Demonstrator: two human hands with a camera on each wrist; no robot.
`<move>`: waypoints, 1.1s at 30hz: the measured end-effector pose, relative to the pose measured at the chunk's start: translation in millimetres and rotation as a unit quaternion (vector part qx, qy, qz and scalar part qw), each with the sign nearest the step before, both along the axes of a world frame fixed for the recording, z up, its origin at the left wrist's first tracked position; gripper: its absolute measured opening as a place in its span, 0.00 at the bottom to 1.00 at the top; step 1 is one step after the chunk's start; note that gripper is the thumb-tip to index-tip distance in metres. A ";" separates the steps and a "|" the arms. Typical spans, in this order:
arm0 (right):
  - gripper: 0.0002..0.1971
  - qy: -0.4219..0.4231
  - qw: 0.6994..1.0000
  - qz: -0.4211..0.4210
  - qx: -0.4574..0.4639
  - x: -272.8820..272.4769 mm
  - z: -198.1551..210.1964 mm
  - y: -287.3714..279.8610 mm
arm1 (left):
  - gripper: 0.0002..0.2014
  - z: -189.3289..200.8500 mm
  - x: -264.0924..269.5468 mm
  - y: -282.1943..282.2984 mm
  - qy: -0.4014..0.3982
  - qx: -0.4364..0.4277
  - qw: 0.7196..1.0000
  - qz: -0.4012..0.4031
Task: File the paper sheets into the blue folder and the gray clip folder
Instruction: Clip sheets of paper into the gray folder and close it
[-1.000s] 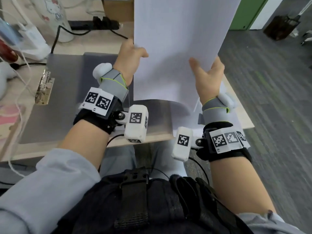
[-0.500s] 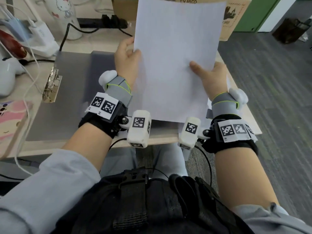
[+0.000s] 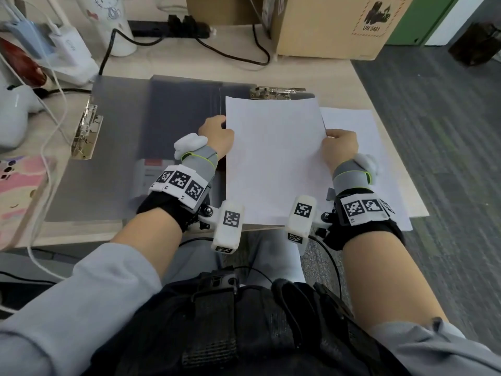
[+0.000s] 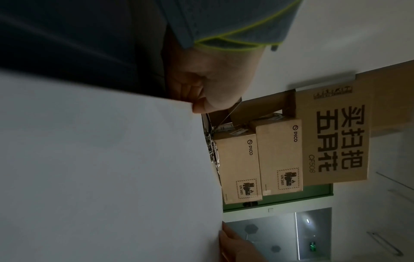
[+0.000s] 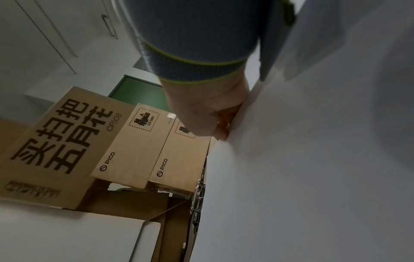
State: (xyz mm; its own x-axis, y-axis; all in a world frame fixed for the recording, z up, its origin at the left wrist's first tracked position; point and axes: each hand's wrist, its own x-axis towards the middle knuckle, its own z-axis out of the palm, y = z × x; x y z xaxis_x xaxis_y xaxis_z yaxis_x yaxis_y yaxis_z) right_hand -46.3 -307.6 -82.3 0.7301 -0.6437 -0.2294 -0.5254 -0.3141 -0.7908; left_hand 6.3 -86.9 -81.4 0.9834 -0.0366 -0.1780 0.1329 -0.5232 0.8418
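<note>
A white paper sheet point(image 3: 273, 156) lies low over the right half of the open gray clip folder point(image 3: 151, 126), its top edge just short of the metal clip point(image 3: 276, 92) at the far end. My left hand point(image 3: 217, 134) pinches the sheet's left edge point(image 4: 112, 168), thumb on top. My right hand point(image 3: 339, 147) grips the right edge point(image 5: 313, 159). More white sheets point(image 3: 363, 147) lie underneath on the right. A second metal clip point(image 3: 85, 131) sits on the folder's left side. No blue folder shows.
Cardboard boxes point(image 3: 325, 25) stand at the back right of the desk point(image 3: 271, 69). Black cables, a power strip point(image 3: 173, 25), a white mug point(image 3: 113, 23) and chargers crowd the back left. A pink item point(image 3: 19, 191) lies at the left edge. The desk's right edge drops to gray carpet.
Both hands have brought the sheet down from upright in front of me to nearly flat over the right half of the gray folder, below the far clip.
</note>
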 end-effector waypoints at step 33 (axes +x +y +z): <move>0.20 -0.008 1.000 -0.011 0.027 27.2 -9.9 -16.2 | 0.15 -27.9 43.1 5.2 0.055 -0.066 0.996 -0.028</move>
State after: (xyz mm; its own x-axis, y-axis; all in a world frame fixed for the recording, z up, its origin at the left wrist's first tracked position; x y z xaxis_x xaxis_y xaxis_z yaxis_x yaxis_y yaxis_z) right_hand -19.1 -323.8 -92.2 0.7191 -0.6473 -0.2527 -0.5193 -0.2588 -0.8145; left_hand 49.5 -81.8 -109.4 0.9540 -0.1206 -0.2744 0.2019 -0.4180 0.8857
